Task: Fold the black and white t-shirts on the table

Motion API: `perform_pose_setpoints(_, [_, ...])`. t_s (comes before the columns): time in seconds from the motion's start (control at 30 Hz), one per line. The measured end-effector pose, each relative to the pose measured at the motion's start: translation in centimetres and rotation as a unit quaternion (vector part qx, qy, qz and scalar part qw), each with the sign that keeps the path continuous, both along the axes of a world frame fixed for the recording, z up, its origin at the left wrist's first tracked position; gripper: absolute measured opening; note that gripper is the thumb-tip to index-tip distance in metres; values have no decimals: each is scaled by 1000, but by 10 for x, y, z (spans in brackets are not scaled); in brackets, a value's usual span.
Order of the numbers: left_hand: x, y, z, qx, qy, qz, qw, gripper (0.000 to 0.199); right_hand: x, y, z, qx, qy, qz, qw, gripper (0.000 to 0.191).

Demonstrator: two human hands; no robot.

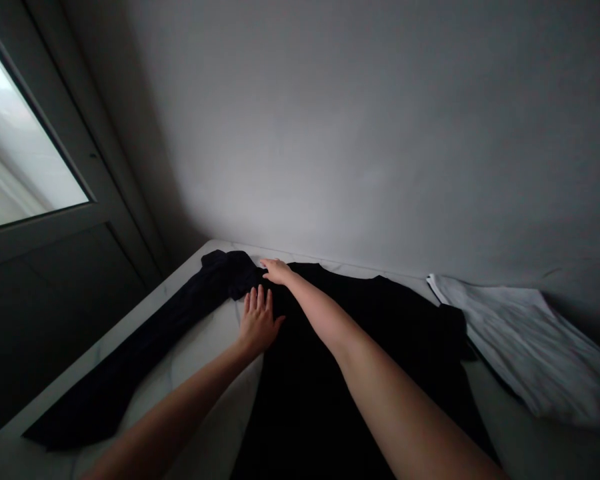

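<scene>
Lying on pale surface [200, 347]: black shirt [310, 380] (wall [360, 133] behind).

We lose the lower end of the black shirt [320, 413] past the bottom edge; the right forearm [363, 363] hides a strip of it; the pale garment [525, 340] runs off the right edge. Through the window [25, 153] we see only blurred shapes.

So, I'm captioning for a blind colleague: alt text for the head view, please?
A person's left hand and right hand are by the picture-left shoulder of a black shirt spread on a pale surface. A dark garment lies to the shirt's left, a whitish garment to its right; grey wall behind.
</scene>
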State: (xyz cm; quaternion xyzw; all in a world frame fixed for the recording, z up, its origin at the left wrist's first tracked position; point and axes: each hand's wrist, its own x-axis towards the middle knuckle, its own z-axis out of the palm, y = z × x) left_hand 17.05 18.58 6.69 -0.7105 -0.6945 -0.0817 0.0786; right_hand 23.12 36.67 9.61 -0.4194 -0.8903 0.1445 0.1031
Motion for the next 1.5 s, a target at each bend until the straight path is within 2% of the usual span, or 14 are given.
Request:
perform_pose_setpoints(0.13, [6, -67, 15, -22, 2, 5, 1000, 58, -9, 0, 2, -23, 20, -12, 999, 49])
perform_pose_setpoints(0.23, [8, -116, 18, -41, -11, 14, 999, 46, -1, 3, 13, -38, 51, -29, 998, 34])
perform_pose_setpoints(0.3, [10, -139, 19, -55, -26, 21, 998, 43, 10, 5, 21, -44, 85, -41, 995, 25])
perform_pose_setpoints(0.4, [13, -159, 21, -97, -62, 41, 992, 36, 29, 3, 32, -70, 143, -55, 986, 23])
perform_pose_setpoints(0.47, [13, -170, 23, -125, -90, 49, 987, 27, 41, 0, 35, -132, 229, -68, 962, 23])
perform_pose_setpoints(0.57, [13, -189, 23, -122, -134, 35, 983, 15, 57, -6, 34, -206, 364, -89, 904, 18])
perform_pose_setpoints(0.77, [17, -231, 19, -120, -223, 2, 968, 12, 92, -12, 25, -206, 458, -129, 855, 15])
perform_pose_setpoints(0.87, [28, -245, 24, -107, -238, -54, 964, 21, 121, -13, 22, -204, 491, -156, 833, 12])
perform_pose_setpoints(1.0, [48, -251, 27, -99, -207, -134, 964, 32, 166, -17, 15, -199, 517, -197, 809, 8])
perform_pose_setpoints(1.13, [66, -249, 21, -135, -169, -162, 963, 34, 198, -23, 2, -207, 517, -237, 796, 9])
perform_pose_setpoints(1.3, [76, -244, 19, -209, -152, -153, 954, 37, 211, -25, -15, -214, 499, -271, 794, 8])
perform_pose_setpoints(1.5, [78, -245, 28, -231, -140, -160, 949, 32, 211, -21, -28, -217, 475, -304, 797, 9])
